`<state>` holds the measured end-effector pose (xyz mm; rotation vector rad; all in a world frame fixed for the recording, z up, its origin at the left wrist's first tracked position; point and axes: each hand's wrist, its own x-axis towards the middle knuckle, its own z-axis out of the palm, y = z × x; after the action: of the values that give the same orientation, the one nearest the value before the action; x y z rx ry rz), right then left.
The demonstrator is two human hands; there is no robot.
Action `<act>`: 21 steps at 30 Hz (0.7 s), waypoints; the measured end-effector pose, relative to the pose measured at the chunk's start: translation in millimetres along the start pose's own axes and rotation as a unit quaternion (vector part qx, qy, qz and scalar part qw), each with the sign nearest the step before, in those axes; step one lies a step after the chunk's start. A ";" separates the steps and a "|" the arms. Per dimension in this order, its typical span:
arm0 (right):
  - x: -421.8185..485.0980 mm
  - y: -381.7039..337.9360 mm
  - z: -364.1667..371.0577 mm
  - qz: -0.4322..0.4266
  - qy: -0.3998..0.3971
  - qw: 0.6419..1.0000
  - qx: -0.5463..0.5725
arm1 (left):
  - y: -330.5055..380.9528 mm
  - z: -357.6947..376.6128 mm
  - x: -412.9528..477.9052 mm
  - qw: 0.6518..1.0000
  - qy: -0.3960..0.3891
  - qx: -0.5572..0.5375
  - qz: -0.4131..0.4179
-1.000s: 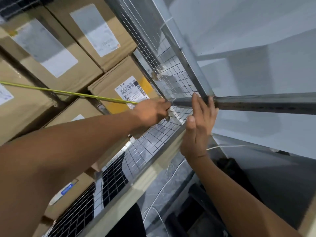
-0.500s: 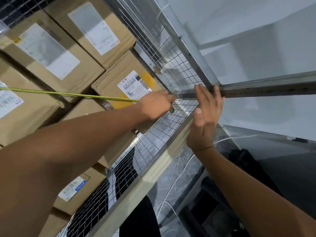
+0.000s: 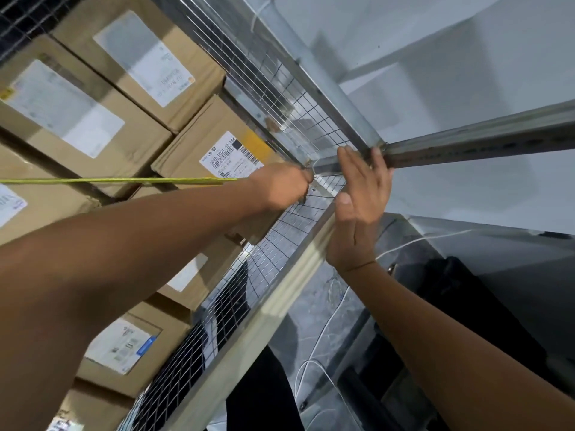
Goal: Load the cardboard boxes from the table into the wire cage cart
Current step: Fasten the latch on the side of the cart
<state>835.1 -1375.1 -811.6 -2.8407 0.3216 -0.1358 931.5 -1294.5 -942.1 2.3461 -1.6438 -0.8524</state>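
Several brown cardboard boxes [image 3: 93, 98] with white labels are stacked inside the wire cage cart, behind its mesh panel [image 3: 280, 98]. One labelled box [image 3: 217, 150] lies nearest my hands. My left hand [image 3: 281, 186] is curled at the corner of the mesh, where a taut yellow-green strap [image 3: 124, 181] ends; what its fingers pinch is hidden. My right hand [image 3: 357, 194] presses flat, fingers straight, against the cart's frame at the joint with a horizontal metal bar [image 3: 482, 138].
A metal frame rail [image 3: 249, 331] of the cart runs diagonally down to the lower left. White cords [image 3: 323, 337] trail over the grey floor beneath. A dark object [image 3: 466, 306] lies at the right, and pale walls rise behind the bar.
The view has shifted slightly, so the bar and cage corner sit a little higher. Both hands stay at the same corner; my right hand has slid slightly up the frame.
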 end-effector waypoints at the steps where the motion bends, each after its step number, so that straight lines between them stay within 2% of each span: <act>1: -6.6 7.1 7.7 0.000 0.039 0.999 0.028 | 0.9 -4.0 -0.4 1.000 -0.009 -0.021 -0.013; 6: -15.4 13.3 17.8 0.026 0.067 0.989 0.129 | 4.2 -17.1 5.0 0.998 -0.054 -0.030 -0.006; 9: -15.0 13.8 21.1 0.027 0.085 0.981 0.172 | 5.7 -18.0 3.5 0.998 -0.056 -0.039 -0.018; 15: -16.7 14.0 21.4 0.029 0.090 0.978 0.188 | 10.4 -6.7 7.4 0.990 -0.012 -0.136 -0.025; 18: -13.7 13.8 22.3 0.030 0.090 0.976 0.194 | 7.1 0.7 1.2 0.971 0.042 -0.231 -0.054; 21: -14.5 12.8 22.8 0.024 0.098 0.978 0.184 | 13.4 10.2 -3.2 0.953 0.073 -0.280 -0.093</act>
<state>821.1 -1377.8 -837.9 -2.4545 0.3623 -0.4224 914.5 -1294.8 -943.6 2.1062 -0.9645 -0.9909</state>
